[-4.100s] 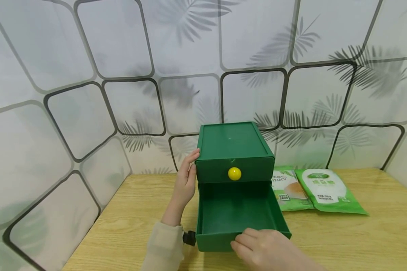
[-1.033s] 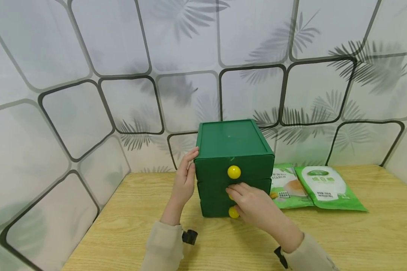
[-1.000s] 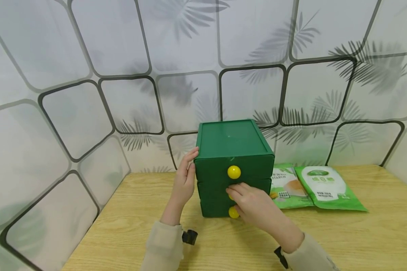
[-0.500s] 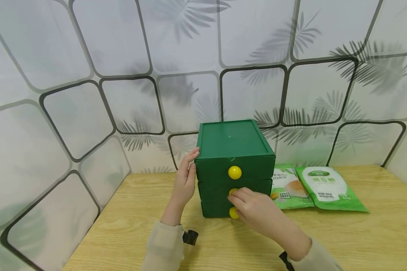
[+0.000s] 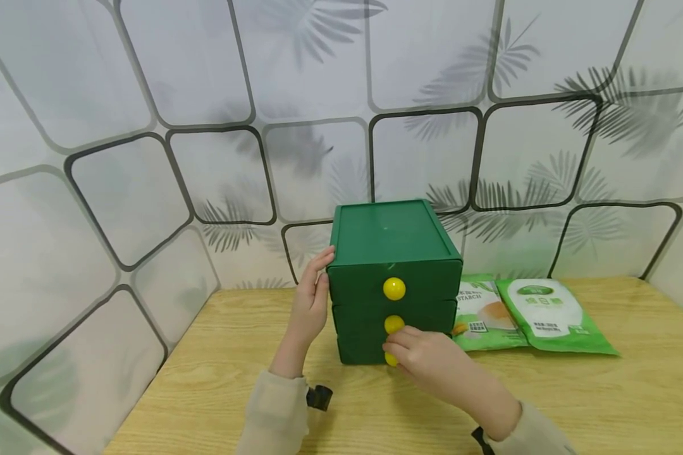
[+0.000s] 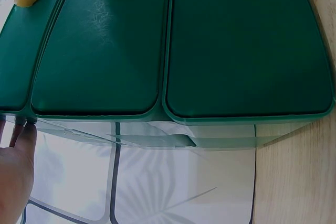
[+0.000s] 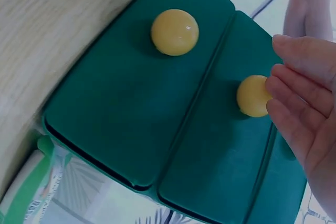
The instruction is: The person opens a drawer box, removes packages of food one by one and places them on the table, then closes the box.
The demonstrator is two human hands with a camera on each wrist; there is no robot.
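A green cabinet of drawers (image 5: 393,230) with round yellow knobs stands on the table, all its drawers pushed in. My left hand (image 5: 311,300) rests against the cabinet's left side, fingers at the upper front corner. In the left wrist view part of that left hand (image 6: 18,166) shows at the side wall. My right hand (image 5: 432,363) is in front of the drawers, just under the middle knob (image 5: 394,324) and partly covering the bottom knob (image 5: 391,358). Seen from the right wrist, the right hand (image 7: 310,98) has loosely extended fingers, their tips overlapping the middle knob (image 7: 253,96).
Right of the cabinet lie two green and white packets, one a starch packet (image 5: 486,316) partly hidden by it, the other a powder packet (image 5: 552,316). The wooden table (image 5: 222,385) meets a patterned backdrop (image 5: 330,158) behind and at the left.
The drawer below the top one, pulled out in the earliest frame, is now pushed in. My right hand has since slid down from the middle knob. The left hand stays put.
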